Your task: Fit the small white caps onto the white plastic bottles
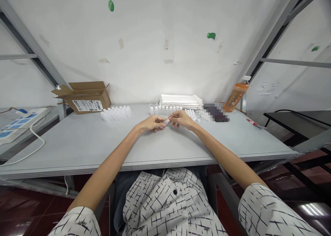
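Note:
Over the middle of the grey tabletop, my left hand (154, 123) pinches a small white plastic piece (166, 121). My right hand (180, 118) meets it from the other side, its thumb and finger closed on a thin white loop at the end of the piece. Just behind the hands runs a row of small white cylinders (156, 110), some with loops on top. Translucent white bulb-shaped shells (116, 114) stand grouped to the left. Many tiny white parts (190, 114) lie to the right of my right hand, beside a small pile of pale loops (204, 115).
An open cardboard box (88, 97) sits at the back left. White flat sheets (181, 100) are stacked against the wall. A blurred dark object (218, 112) and an orange drink bottle (236, 94) stand back right. A power strip (23, 124) with a white cable lies far left.

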Action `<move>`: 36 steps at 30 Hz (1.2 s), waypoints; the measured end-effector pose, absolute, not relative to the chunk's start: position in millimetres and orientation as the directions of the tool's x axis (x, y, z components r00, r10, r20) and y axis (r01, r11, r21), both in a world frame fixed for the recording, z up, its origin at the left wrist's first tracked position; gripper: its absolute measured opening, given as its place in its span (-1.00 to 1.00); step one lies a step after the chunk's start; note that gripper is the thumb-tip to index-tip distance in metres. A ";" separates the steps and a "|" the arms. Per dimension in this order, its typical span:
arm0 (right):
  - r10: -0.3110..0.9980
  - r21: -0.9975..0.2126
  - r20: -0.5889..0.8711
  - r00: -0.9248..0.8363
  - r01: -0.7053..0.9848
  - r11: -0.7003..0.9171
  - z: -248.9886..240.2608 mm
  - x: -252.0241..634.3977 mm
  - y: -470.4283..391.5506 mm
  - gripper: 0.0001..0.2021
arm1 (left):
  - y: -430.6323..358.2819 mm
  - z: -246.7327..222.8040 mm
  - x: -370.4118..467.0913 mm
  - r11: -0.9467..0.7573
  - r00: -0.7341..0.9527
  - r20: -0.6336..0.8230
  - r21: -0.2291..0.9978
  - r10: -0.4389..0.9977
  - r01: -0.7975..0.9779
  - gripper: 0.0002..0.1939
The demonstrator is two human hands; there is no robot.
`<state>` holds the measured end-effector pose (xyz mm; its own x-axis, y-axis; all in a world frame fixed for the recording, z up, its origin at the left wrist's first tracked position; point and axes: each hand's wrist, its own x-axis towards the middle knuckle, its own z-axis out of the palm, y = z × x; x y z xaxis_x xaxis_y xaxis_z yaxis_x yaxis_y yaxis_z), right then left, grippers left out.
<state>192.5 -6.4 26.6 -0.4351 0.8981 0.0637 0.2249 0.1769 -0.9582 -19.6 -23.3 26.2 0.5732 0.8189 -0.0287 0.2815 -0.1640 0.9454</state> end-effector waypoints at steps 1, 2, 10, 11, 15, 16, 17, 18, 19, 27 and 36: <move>0.899 -0.956 0.065 -0.432 0.230 0.180 26.6 192.5 -6.5 -0.96 | -23.3 26.1 -19.5 -0.164 0.568 -0.029 0.944 0.823 0.286 -0.64; 0.901 -0.955 0.067 -0.429 0.234 0.183 26.6 192.5 -6.6 -0.96 | -23.4 26.1 -19.3 -0.162 0.562 -0.031 0.943 0.827 0.289 -0.64; 0.845 -0.885 0.152 -0.512 0.310 0.347 20.8 192.8 -7.5 -0.88 | -23.7 27.0 -19.1 -0.174 0.538 -0.010 0.941 0.843 0.290 -0.62; 0.840 -0.874 0.161 -0.518 0.321 0.366 20.4 192.7 -7.9 -0.86 | -23.1 26.3 -19.5 -0.177 0.530 -0.007 0.939 0.848 0.294 -0.62; 0.818 -0.828 0.190 -0.543 0.360 0.431 22.6 193.3 -8.7 -0.82 | -19.1 21.2 -20.7 -0.180 0.485 0.025 0.944 0.874 0.276 -0.60; 0.813 -0.820 0.198 -0.548 0.362 0.444 23.6 193.7 -8.6 -0.81 | -18.1 19.9 -20.7 -0.177 0.471 0.033 0.948 0.881 0.263 -0.60; 0.808 -0.815 0.207 -0.552 0.360 0.454 24.4 194.2 -8.5 -0.81 | -17.2 18.9 -20.7 -0.171 0.457 0.040 0.953 0.889 0.249 -0.60; 0.805 -0.813 0.214 -0.554 0.355 0.461 25.0 194.6 -8.3 -0.81 | -16.5 18.2 -20.5 -0.162 0.440 0.044 0.958 0.897 0.236 -0.60; 0.803 -0.813 0.218 -0.555 0.352 0.464 25.2 194.9 -8.0 -0.80 | -16.1 17.8 -20.2 -0.149 0.421 0.044 0.964 0.906 0.221 -0.60; 0.812 -0.832 0.191 -0.551 0.348 0.433 22.7 194.9 -7.4 -0.76 | -19.4 18.9 -15.9 -0.083 0.404 0.027 0.989 0.914 0.122 -0.57; 0.791 -0.823 0.242 -0.562 0.312 0.474 23.0 196.0 -7.5 -0.73 | -21.6 19.2 -14.3 -0.090 0.436 0.023 0.987 0.899 0.133 -0.46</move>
<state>196.0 -7.5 23.0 -0.5624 0.7907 0.2417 0.3122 0.4737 -0.8235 -14.3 -21.6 19.2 0.4365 0.8994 0.0232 0.1333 -0.0901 0.9870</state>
